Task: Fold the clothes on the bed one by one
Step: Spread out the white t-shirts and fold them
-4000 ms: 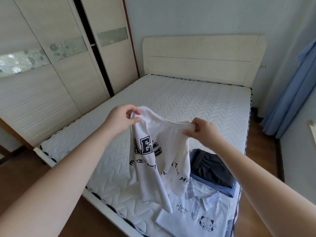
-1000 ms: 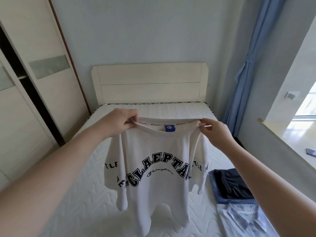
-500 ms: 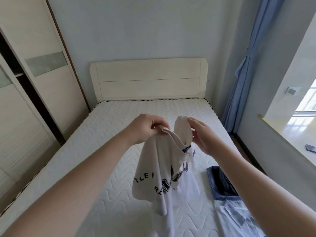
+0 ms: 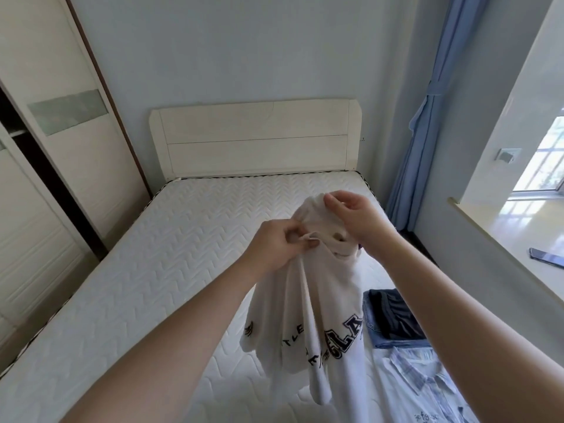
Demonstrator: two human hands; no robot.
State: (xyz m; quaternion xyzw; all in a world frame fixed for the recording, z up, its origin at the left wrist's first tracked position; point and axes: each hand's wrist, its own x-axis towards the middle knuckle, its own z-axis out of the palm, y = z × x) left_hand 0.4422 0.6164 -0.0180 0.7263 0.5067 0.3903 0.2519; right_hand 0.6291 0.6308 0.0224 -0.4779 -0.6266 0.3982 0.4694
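A white T-shirt (image 4: 320,303) with dark arched lettering hangs bunched in the air over the white quilted mattress (image 4: 171,270). My left hand (image 4: 279,245) pinches its fabric near the collar. Just to the right and slightly higher, my right hand (image 4: 355,213) grips the gathered top of the shirt. The shirt's lower part droops toward the mattress, with its lettering half hidden in the folds.
A dark garment (image 4: 393,312) lies on blue jeans (image 4: 374,331) at the mattress's right side, with a pale plaid shirt (image 4: 424,383) nearer me. The headboard (image 4: 256,138) is at the far end, a wardrobe (image 4: 61,148) on the left, a blue curtain (image 4: 427,111) and a windowsill (image 4: 503,239) on the right.
A second ago the shirt was spread wide between both hands, lettering facing me. My hands have come together since, bunching it, and my right hand has risen above the left.
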